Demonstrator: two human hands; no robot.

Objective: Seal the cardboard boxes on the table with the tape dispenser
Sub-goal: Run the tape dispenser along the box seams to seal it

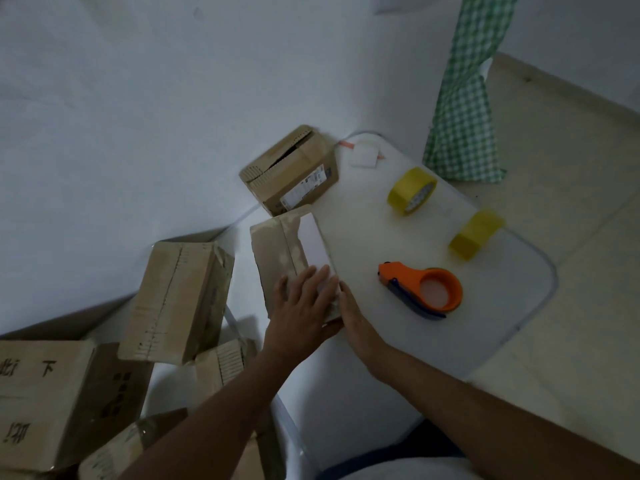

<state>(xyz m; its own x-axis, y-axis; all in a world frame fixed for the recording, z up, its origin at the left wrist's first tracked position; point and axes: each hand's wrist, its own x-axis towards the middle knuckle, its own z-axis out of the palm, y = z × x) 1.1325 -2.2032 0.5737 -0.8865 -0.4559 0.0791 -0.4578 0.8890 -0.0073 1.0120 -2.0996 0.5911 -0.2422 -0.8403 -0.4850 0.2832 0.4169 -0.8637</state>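
Observation:
A small cardboard box [284, 247] with a white label on its right side lies on the white table [374, 230]. My left hand [301, 306] rests flat on the box's near end, fingers straight. My right hand [356, 323] presses against the box's near right side with straight fingers. The orange tape dispenser [424, 289] lies on the table to the right of my hands, untouched. A second cardboard box [294, 171] with its flaps ajar stands farther back against the wall.
Two yellow tape rolls [412, 190] [476, 233] lie on the right part of the table, the second near its edge. Several more cardboard boxes [180, 299] are piled at the left. A green checked cloth [464, 109] hangs at the back right.

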